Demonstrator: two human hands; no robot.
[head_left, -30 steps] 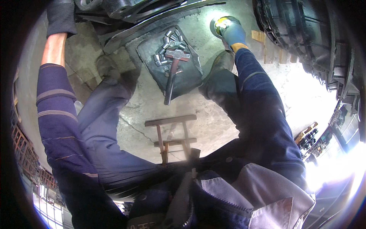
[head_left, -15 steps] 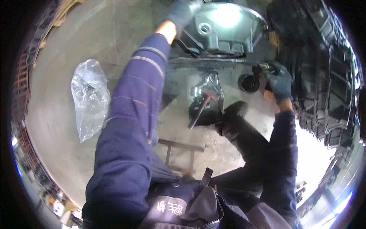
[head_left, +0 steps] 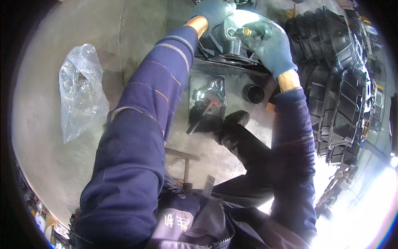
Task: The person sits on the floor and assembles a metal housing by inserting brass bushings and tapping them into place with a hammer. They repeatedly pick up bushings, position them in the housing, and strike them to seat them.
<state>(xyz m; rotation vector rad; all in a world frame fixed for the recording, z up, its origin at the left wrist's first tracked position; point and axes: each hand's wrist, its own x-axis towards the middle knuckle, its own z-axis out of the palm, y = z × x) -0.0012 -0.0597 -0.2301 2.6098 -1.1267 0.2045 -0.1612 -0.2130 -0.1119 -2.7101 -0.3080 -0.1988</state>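
A large grey metal housing [head_left: 234,49], bell-shaped with a round hole in its side, stands at the far middle under a bright spot of light. My left hand [head_left: 212,13], in a grey-blue glove, is closed over its far left rim; some of the fingertips are hidden. My gloved right hand [head_left: 271,47] is in front of the housing's right half. Its fingers pinch a small cylindrical piece with a brass-coloured end [head_left: 247,31], close beside the hole. Whether the piece touches the housing, I cannot tell.
A hammer with a reddish head [head_left: 213,101] lies on a tray [head_left: 193,89] with shiny metal parts. Right of it stands a black cup [head_left: 253,94]. Black ribbed housings [head_left: 331,103] are stacked on the right. A clear plastic bag [head_left: 83,93] lies on the floor at left.
My right hand has moved from beside the black cup up and left to the housing, carrying the small piece. My left hand remains at the rim. The view has shifted.
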